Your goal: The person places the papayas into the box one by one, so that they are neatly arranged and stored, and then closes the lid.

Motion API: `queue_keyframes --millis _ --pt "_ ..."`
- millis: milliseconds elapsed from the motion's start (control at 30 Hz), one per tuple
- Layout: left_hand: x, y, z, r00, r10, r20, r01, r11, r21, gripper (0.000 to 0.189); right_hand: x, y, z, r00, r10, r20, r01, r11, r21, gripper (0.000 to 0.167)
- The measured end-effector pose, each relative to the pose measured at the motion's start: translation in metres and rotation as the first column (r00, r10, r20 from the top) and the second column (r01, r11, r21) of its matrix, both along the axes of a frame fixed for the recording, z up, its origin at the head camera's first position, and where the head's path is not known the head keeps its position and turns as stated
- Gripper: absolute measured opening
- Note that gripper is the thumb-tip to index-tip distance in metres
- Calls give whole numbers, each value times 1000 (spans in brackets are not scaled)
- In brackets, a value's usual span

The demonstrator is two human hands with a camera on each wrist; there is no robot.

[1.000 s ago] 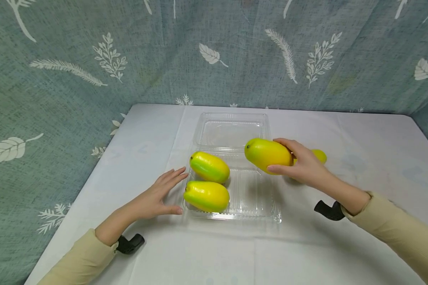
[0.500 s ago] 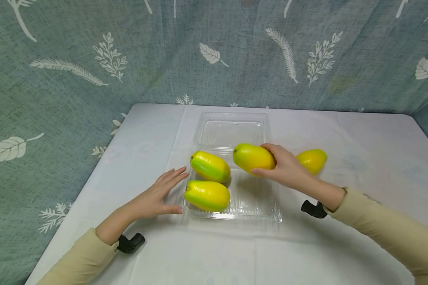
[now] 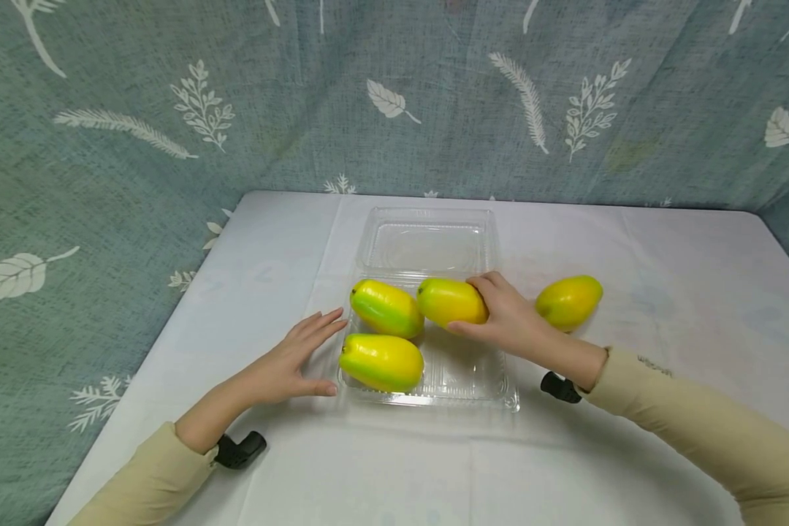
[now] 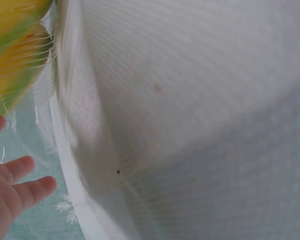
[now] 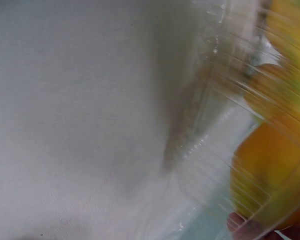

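Observation:
My right hand [image 3: 509, 318] grips a yellow-green mango [image 3: 452, 301] by its right end, over the back right of a clear plastic clamshell box [image 3: 463, 372]. In the right wrist view this mango [image 5: 270, 172] shows through the box's clear wall. Two more mangoes lie in the box's left half, one at the back [image 3: 386, 308] and one at the front [image 3: 381, 363]. Beside the box's left edge my left hand [image 3: 289, 365] is spread, fingers straight, holding nothing. Its fingers [image 4: 35, 192] also show in the left wrist view.
Another mango [image 3: 570, 302] lies on the table right of the box, behind the right forearm. The box's lid [image 3: 427, 245] lies opened out toward the back. White cloth covers the table [image 3: 394, 467], and a patterned curtain [image 3: 434, 95] hangs behind it.
My right hand has carried its mango leftward and down, beside the back left mango. The mango on the table has come into fuller view. My left hand has stayed put.

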State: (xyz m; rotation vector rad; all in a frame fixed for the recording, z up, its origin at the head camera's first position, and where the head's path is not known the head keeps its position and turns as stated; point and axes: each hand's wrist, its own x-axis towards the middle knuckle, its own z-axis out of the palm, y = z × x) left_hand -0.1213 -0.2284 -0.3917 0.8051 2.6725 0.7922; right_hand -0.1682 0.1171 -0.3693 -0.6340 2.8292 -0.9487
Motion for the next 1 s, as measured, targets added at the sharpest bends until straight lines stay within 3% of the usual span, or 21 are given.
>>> queue_keyframes --millis 333,600,1000 --pt "0 0 0 1000 -8 -7 8 1000 2 90 2 -7 -6 999 -18 -51 20 999 28 71" --pt "-1 1 1 1000 1 3 -1 1000 1 91 3 -8 -6 996 24 -84 -17 996 87 65" --pt "0 2 2 1000 13 24 -13 1000 5 91 1 -8 -6 995 48 -85 -40 994 99 62"
